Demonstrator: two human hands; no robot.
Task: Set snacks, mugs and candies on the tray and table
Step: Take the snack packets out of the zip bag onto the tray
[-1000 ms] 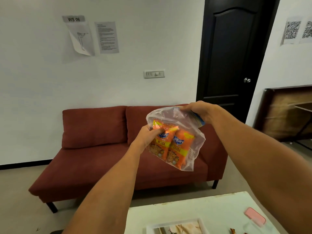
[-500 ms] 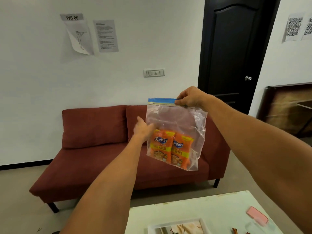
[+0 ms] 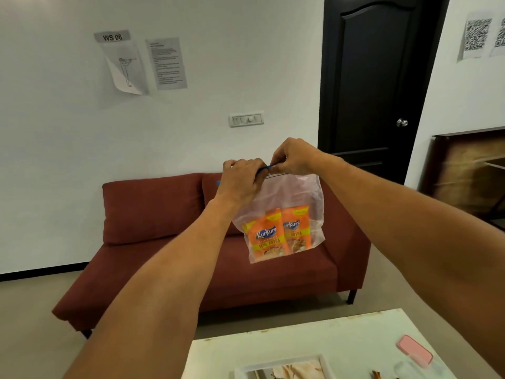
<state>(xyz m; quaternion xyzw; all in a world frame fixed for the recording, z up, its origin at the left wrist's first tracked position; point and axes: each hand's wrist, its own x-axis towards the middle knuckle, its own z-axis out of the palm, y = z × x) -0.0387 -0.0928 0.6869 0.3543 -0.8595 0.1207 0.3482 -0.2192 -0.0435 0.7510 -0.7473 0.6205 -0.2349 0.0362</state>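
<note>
Half a second ago only the right hand [image 3: 293, 157] pinched the blue zip strip while the left reached toward the side of the clear plastic zip bag [image 3: 289, 214]; now the left hand [image 3: 240, 179] has come up to the top edge too, and the bag sits a little higher and further right in view. Both hands are closed in pinches on the blue zip strip [image 3: 266, 168], fingertips almost meeting, the left covering the strip's left part. The bag hangs in the air in front of the dark red fabric sofa [image 3: 153, 242], above and beyond the white table [image 3: 341, 340]. Its long axis runs top to bottom, the sealed mouth up. Two orange snack packets [image 3: 278, 233] stand upright side by side in its lower part, printed faces toward the camera, leaning slightly. A white-framed tray [image 3: 325, 363] and a pink lid [image 3: 414, 350] lie on the table.
</note>
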